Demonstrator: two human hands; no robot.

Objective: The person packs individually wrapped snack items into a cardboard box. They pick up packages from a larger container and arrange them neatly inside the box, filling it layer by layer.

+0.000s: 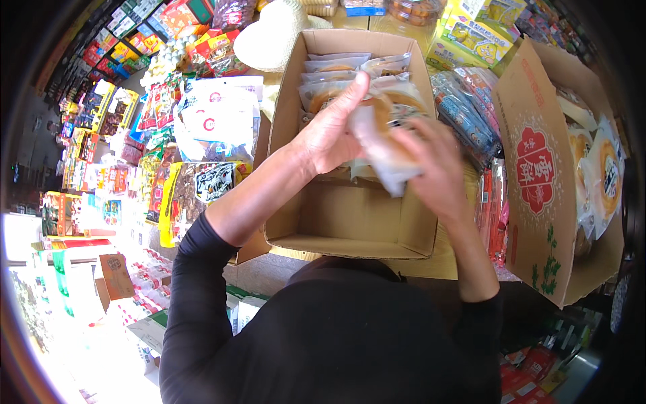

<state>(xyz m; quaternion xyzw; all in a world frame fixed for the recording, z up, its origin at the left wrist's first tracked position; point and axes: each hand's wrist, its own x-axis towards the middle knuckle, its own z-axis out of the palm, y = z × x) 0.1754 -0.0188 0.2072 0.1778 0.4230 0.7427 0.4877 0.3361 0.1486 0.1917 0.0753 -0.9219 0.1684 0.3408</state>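
Observation:
Above an open cardboard box (348, 214), I hold a round flat pastry in a clear and white wrapper (382, 144), tilted. My right hand (434, 159), blurred, grips its right side. Against the pack's left edge is my left hand (335, 131), its thumb raised and its fingers hidden behind the pack. Similar wrapped pastries (330, 65) stand in rows in the far part of the box; the near part shows bare cardboard. To the right, a printed cardboard carton (530, 151) stands open with more wrapped pastries (607, 174) inside.
The box rests on a yellowish wooden table (456, 247). A woven straw hat (272, 38) lies beyond its far left corner. Bagged snacks (217, 121) crowd the left, blue packs (467, 108) and red packs (492, 217) fill the gap before the carton. Yellow-green boxes (472, 40) stand behind.

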